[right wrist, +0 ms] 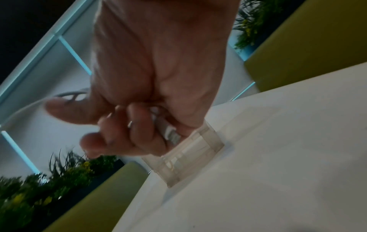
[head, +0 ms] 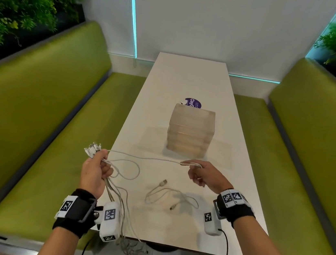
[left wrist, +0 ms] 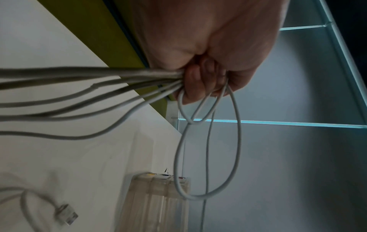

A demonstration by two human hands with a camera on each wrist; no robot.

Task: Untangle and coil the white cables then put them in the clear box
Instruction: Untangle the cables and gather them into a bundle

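L hand (head: 94, 173) gripping cable bundle (head: 115, 197), R hand (head: 203, 176) pinching one strand (head: 148, 158), clear box (head: 191, 130) beyond

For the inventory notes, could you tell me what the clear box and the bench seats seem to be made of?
Clear box: probably rigid plastic, frosted-translucent; the table shows faintly through its walls. Bench seats: likely green vinyl or faux leather, smooth with a soft sheen.

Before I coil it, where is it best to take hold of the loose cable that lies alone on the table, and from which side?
Take the loose cable at its bigger plug, coming from above. That plug is the stiff end and lies flat on the table, on the side toward the box, clear of the curl. Both hands hold other cables now, the right hand only one strand.
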